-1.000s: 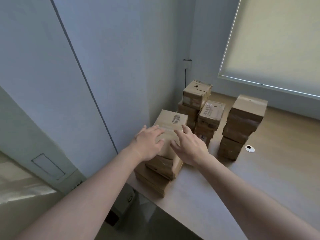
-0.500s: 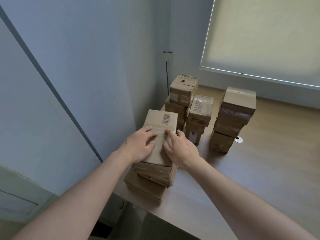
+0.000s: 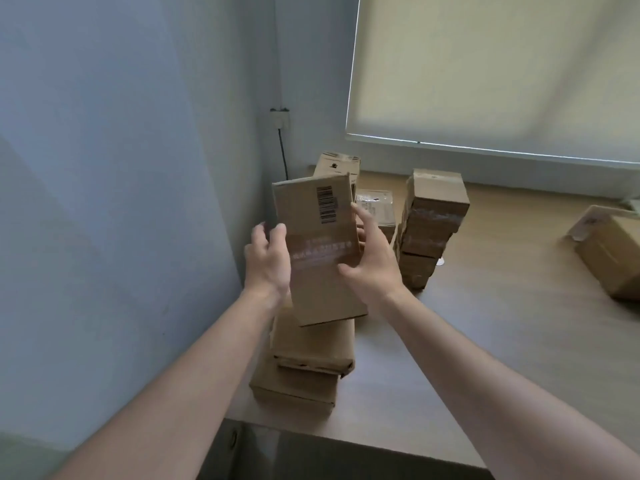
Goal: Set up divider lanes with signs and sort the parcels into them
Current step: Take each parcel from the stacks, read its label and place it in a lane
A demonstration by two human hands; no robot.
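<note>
A flat brown cardboard parcel with a barcode is lifted off the near stack and tilted up toward me. My left hand grips its left edge. Its right edge is held by my right hand. Below it two more parcels stay stacked by the wall on the wooden table. Behind stand a tall stack of taped parcels, a parcel with a white label and another box, partly hidden by the held parcel.
A larger open cardboard box sits at the table's right edge. The grey-blue wall runs along the left, with a socket and cable in the corner. A window blind hangs behind. The table's front edge is near my forearms.
Both hands have closed on the top parcel and raised it off the near stack, tilting its barcode face toward me. The view has shifted right, showing the box at the right.
</note>
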